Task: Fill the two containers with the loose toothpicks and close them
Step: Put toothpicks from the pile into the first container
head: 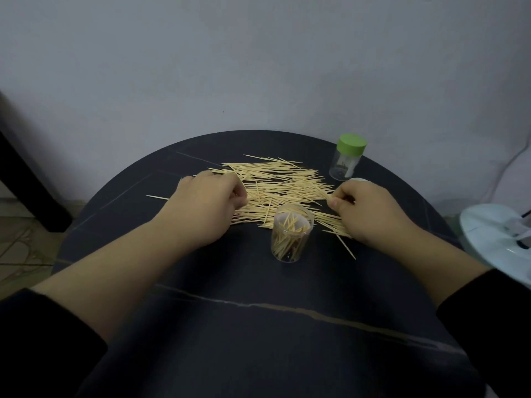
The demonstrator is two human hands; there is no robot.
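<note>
The loose toothpicks [283,183] lie in a spread heap on the dark round table [258,326], stretching between the two hands and just beyond them. The left hand [207,202] rests on the heap's left edge with its fingers curled down into the sticks; whether it has hold of any I cannot tell. The right hand [365,208] sits at the heap's right edge, thumb and fingertips pinching a few toothpicks. Between the hands, slightly nearer the person, stands the open container [291,239], clear, upright and partly filled with toothpicks. Beyond the right hand stands the closed container [344,166], upright and capped with a green lid [352,143].
</note>
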